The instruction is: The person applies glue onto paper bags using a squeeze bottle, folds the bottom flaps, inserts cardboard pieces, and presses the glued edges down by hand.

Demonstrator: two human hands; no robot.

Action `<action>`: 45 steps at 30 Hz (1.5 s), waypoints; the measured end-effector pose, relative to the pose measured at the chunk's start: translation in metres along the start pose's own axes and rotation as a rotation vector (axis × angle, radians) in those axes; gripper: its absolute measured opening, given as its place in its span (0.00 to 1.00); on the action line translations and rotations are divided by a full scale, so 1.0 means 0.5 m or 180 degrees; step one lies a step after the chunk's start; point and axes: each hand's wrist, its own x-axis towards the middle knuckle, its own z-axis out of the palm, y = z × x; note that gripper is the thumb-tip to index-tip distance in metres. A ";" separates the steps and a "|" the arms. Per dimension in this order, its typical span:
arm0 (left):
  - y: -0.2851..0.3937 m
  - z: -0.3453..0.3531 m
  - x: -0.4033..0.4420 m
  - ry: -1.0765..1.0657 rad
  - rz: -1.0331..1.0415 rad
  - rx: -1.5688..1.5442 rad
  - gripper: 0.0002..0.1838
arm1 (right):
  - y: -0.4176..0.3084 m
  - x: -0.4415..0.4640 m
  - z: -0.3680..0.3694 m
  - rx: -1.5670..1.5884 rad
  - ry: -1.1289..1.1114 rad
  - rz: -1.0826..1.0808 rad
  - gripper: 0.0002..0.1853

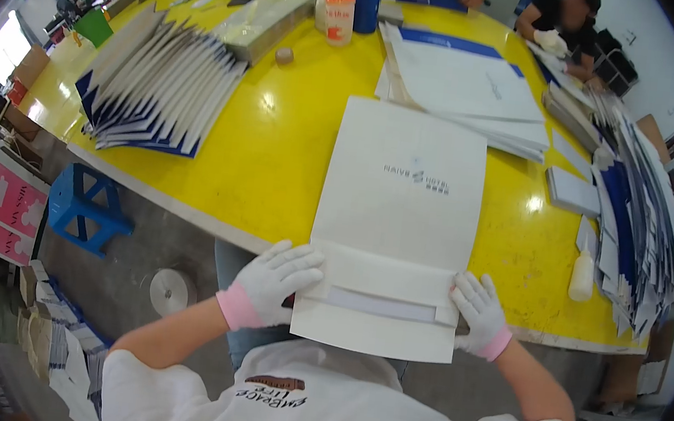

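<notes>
A white cardboard folder (pixel 399 213) lies unfolded in front of me, printed with "NAIVE HOTEL" on its upper panel. Its lower end, with a folded strip and a long slot, hangs over the table's near edge. My left hand (pixel 269 283), in a white glove with a pink cuff, holds the left edge beside the strip. Gloved the same way, my right hand (pixel 480 317) grips the right edge at about the same height. Both thumbs are mostly hidden.
The yellow table (pixel 278 146) carries a fanned stack of folders (pixel 169 79) at left and flat white folders (pixel 460 75) behind. Bottles (pixel 340 15) stand at the back. A glue bottle (pixel 582 276) and more folders (pixel 644 212) sit at right. A blue stool (pixel 88 207) is lower left. Other people work across the table.
</notes>
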 end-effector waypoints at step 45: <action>-0.417 -0.363 -0.024 0.1332 0.0076 0.2220 0.12 | -0.438 0.984 0.260 0.1540 0.0256 -0.1341 0.34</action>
